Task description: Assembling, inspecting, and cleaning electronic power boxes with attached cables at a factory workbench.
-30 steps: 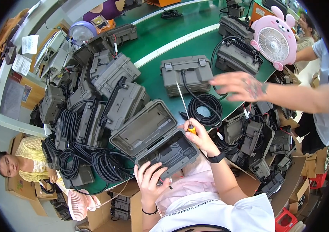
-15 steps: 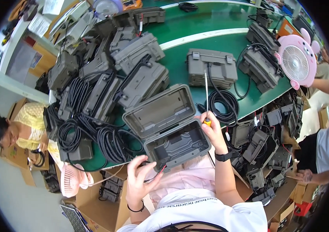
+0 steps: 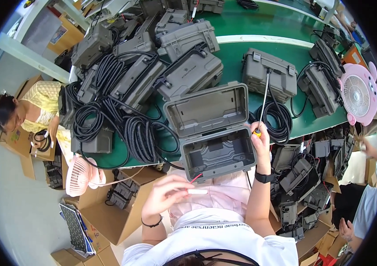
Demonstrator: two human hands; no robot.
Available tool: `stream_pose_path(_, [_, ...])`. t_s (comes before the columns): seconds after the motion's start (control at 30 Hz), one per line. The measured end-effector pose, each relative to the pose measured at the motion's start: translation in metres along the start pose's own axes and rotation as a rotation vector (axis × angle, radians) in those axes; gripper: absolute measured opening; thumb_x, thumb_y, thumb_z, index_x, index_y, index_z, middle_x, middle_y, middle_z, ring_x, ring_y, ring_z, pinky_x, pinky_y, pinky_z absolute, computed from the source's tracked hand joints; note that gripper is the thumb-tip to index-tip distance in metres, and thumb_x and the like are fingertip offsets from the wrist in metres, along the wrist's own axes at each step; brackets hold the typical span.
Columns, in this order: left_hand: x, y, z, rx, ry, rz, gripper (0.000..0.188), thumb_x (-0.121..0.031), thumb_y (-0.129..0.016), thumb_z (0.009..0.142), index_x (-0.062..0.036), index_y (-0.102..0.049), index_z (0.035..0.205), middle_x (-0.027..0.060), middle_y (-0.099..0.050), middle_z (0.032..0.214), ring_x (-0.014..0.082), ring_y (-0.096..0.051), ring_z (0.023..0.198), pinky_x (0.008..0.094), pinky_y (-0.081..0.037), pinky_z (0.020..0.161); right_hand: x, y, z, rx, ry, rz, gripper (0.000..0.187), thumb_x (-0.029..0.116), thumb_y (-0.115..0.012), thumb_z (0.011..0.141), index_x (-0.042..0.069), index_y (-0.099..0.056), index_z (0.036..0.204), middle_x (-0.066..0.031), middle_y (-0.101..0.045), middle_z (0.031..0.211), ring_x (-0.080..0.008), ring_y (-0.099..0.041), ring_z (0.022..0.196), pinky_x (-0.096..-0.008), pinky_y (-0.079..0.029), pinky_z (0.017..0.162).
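Observation:
An open grey-brown plastic case [image 3: 224, 172] lies at the table's near edge, its hinged lid [image 3: 208, 108] tipped back and its inside bare. My left hand [image 3: 166, 193] is closed in a pinch on a small white connector [image 3: 197, 191] just below the case's near wall. A thin red wire [image 3: 196, 178] shows between the connector and the case. My right hand [image 3: 261, 142], beside the case's right side, wraps round a screwdriver [image 3: 264, 98]; its yellow-and-black handle is mostly hidden in the palm, and its long shaft points up and away.
Closed cases [image 3: 190, 73] and coiled black cables [image 3: 137, 139] crowd the left of the green table [image 3: 232, 46]. Another case [image 3: 270, 75] with a coil stands beyond my right hand. A pink fan [image 3: 356, 93], cartons [image 3: 113, 213] and two people flank the table.
The view has shifted, so the table's things sit further right. My left hand has come away from the case's corner and now shows the white connector. The right hand keeps the screwdriver.

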State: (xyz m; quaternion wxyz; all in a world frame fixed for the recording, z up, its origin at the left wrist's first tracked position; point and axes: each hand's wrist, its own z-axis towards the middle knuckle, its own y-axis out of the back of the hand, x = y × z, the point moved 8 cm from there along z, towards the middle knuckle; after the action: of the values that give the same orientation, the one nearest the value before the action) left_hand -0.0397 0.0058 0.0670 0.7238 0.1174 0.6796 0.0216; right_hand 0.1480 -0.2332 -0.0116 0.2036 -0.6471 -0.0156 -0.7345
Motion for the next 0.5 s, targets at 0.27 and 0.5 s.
stream_pose_path(0.27, [0.028, -0.001, 0.018, -0.491, 0.08, -0.484, 0.016, 0.008, -0.066, 0.09, 0.0043, -0.067, 0.105, 0.0116, -0.066, 0.106, 0.0178, -0.07, 0.082, 0.0282, -0.061, 0.075, 0.002, -0.001, 0.0, -0.004, -0.003, -0.032, 0.026, 0.026, -0.063, 0.091, 0.006, -0.05, 0.1, -0.003, -0.05, 0.098, -0.0169, -0.054, 0.108, -0.0293, -0.038, 0.096])
stream_pose_path(0.5, [-0.035, -0.01, 0.033, -0.619, -0.307, 0.712, 0.02, 0.002, -0.082, 0.073, -0.0046, -0.075, 0.091, 0.0059, -0.066, 0.088, 0.0204, -0.064, 0.075, 0.0313, -0.051, 0.065, -0.005, 0.006, 0.0, -0.019, 0.011, -0.066, 0.032, 0.033, -0.062, 0.091, 0.005, -0.05, 0.1, -0.0029, -0.05, 0.098, -0.0152, -0.052, 0.102, -0.0296, -0.038, 0.096])
